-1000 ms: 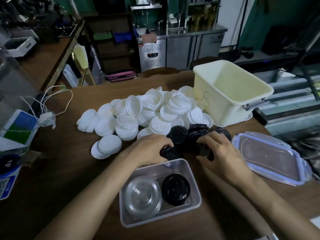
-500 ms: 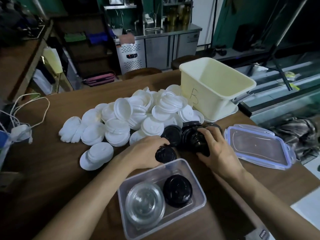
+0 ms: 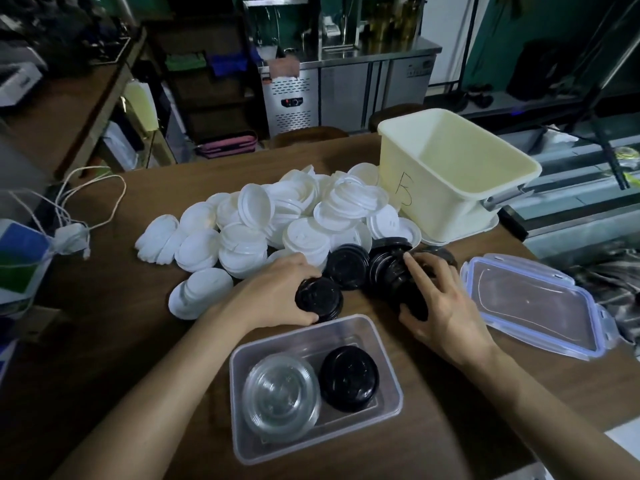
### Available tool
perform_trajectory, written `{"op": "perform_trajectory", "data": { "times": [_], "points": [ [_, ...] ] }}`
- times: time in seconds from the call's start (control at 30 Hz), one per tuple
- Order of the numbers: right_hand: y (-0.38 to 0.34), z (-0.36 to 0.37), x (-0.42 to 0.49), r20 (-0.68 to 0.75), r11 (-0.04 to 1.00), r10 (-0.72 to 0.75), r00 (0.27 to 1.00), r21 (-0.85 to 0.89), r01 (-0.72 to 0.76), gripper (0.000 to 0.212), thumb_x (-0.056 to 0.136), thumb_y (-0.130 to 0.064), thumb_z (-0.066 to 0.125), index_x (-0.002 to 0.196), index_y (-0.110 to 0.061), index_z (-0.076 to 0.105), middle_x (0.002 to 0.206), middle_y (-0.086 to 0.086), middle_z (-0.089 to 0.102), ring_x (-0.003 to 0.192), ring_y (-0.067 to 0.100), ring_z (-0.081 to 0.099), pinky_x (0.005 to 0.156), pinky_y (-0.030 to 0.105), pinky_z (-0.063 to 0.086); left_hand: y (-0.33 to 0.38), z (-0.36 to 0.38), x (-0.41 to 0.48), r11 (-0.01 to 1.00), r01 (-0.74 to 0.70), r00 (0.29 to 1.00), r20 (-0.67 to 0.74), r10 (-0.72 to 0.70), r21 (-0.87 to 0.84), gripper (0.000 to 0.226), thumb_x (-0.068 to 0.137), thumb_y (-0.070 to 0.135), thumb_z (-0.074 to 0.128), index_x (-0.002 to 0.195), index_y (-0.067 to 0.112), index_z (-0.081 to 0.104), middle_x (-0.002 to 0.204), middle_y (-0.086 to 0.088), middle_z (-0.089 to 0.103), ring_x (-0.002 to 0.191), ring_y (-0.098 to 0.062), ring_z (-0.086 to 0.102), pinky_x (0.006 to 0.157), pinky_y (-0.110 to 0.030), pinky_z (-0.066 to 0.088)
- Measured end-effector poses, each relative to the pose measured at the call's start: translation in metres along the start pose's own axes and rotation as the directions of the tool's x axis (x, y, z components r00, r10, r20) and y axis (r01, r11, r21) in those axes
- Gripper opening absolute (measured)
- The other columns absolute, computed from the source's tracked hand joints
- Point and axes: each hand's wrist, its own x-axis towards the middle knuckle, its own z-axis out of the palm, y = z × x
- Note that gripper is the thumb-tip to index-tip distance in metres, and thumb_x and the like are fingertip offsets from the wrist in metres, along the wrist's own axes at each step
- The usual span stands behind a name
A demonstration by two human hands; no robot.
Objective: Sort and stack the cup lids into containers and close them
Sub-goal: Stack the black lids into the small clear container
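At frame centre the left hand (image 3: 277, 292) grips a black lid (image 3: 318, 297), the right hand (image 3: 440, 306) grips a black stack (image 3: 391, 268) (white lids (image 3: 277, 220) piled behind), above a clear container (image 3: 388, 368).

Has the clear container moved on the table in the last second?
No. The clear container keeps its place against the cream tub and the blue-rimmed lid; only the camera shifted.

This looks like a café or drinks shop's work area. A stainless under-counter fridge (image 3: 346, 93) topped by a sink (image 3: 337, 51) and taps stands at the far side, and heaped white lids (image 3: 277, 220) for takeaway cups cover the near wooden counter (image 3: 121, 323).
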Motion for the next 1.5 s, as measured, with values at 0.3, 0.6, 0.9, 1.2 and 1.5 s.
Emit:
{"op": "perform_trajectory", "data": {
  "times": [0.3, 0.6, 0.9, 1.2, 1.5],
  "points": [
    [0.025, 0.009, 0.006, -0.002, 0.994, -0.075, 0.997, 0.085, 0.075, 0.104, 0.073, -0.028, 0.091, 0.158, -0.005, 0.035, 0.139, 0.016, 0.045, 0.125, 0.035, 0.047, 0.099, 0.044, 0.05, 0.023, 0.001, -0.016, 0.951, 0.089, 0.972, -0.184, -0.148, -0.295, 0.061, 0.07, 0.03, 0.098, 0.124, 0.032, 0.072, 0.119, 0.021, 0.064, 0.108, 0.01, 0.063, 0.098, -0.017, 0.054],
    [0.019, -0.01, 0.015, 0.055, 0.959, -0.181, 0.982, 0.232, 0.164, 0.081, 0.077, -0.028, 0.088, 0.146, -0.012, 0.05, 0.143, 0.003, 0.05, 0.125, 0.027, 0.053, 0.108, 0.037, 0.045, 0.024, 0.003, -0.02, 0.943, 0.223, 0.953, -0.146, -0.264, -0.248, 0.066, 0.06, 0.053, 0.088, 0.118, 0.039, 0.06, 0.113, 0.021, 0.068, 0.107, 0.002, 0.065, 0.096, -0.034, 0.057],
    [-0.011, -0.025, 0.023, 0.15, 0.94, -0.144, 0.978, 0.329, 0.088, 0.079, 0.079, -0.042, 0.085, 0.148, -0.026, 0.05, 0.142, -0.013, 0.047, 0.125, 0.006, 0.051, 0.107, 0.021, 0.042, 0.018, 0.0, -0.025, 0.958, 0.151, 0.964, -0.179, -0.197, -0.243, 0.056, 0.06, 0.046, 0.086, 0.104, 0.038, 0.054, 0.099, 0.018, 0.069, 0.095, -0.004, 0.067, 0.089, -0.042, 0.059],
    [-0.034, -0.032, 0.037, 0.182, 0.924, -0.16, 0.97, 0.374, 0.083, 0.081, 0.08, -0.055, 0.081, 0.15, -0.03, 0.048, 0.14, -0.014, 0.051, 0.131, 0.004, 0.05, 0.111, 0.03, 0.044, 0.009, 0.003, -0.033, 0.968, 0.172, 0.967, -0.155, -0.201, -0.186, 0.062, 0.061, 0.056, 0.083, 0.109, 0.045, 0.046, 0.11, 0.019, 0.063, 0.109, -0.004, 0.061, 0.095, -0.039, 0.056],
    [-0.064, -0.058, 0.025, 0.362, 0.879, -0.362, 0.859, 0.439, 0.185, 0.077, 0.077, -0.057, 0.082, 0.142, -0.028, 0.052, 0.133, -0.019, 0.055, 0.124, -0.002, 0.055, 0.104, 0.023, 0.046, 0.026, -0.032, -0.055, 0.977, 0.128, 0.946, -0.275, -0.172, -0.171, 0.058, 0.07, 0.048, 0.088, 0.119, 0.044, 0.056, 0.112, 0.03, 0.059, 0.107, 0.01, 0.058, 0.096, -0.027, 0.054]
  ]
}}
